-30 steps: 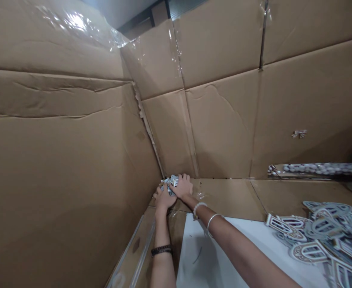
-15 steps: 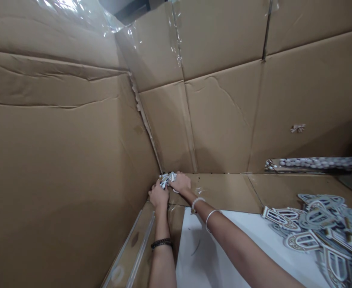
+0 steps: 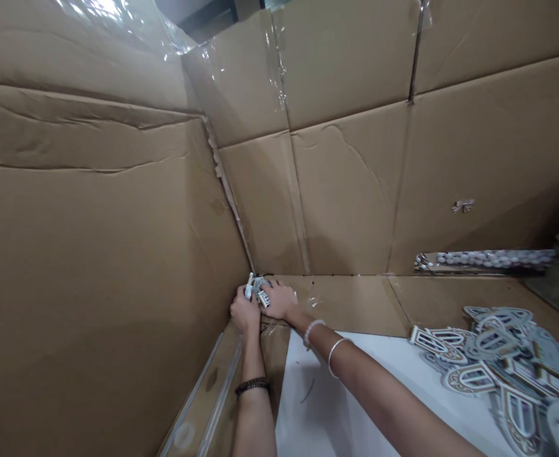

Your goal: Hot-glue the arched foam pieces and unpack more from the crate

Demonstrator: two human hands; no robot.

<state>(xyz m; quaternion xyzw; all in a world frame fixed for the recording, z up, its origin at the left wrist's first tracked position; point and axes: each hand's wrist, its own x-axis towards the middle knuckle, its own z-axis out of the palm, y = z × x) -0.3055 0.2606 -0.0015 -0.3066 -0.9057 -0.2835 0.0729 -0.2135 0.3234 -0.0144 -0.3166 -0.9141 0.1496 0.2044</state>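
Note:
Small white and grey cut-out pieces point(image 3: 262, 293) lie bunched in the far corner where the cardboard walls meet the surface. My left hand point(image 3: 244, 309) is closed around a small white piece point(image 3: 249, 285) at the left of the bunch. Beside it, my right hand point(image 3: 279, 298) rests over the right side of the bunch with its fingers bent round some pieces. The fingertips of both hands are partly hidden among the pieces.
A pile of grey and white ornamental cut-outs point(image 3: 498, 343) lies at the right on a white sheet point(image 3: 327, 393). Cardboard walls point(image 3: 350, 190) rise at the left and back. White beads point(image 3: 493, 258) show in a slot; a dark container point(image 3: 558, 279) stands at the far right.
My right hand has moved slightly left and lower over the pieces. The pieces between my hands have shifted, and a white one now stands up by my left hand. The view has turned slightly.

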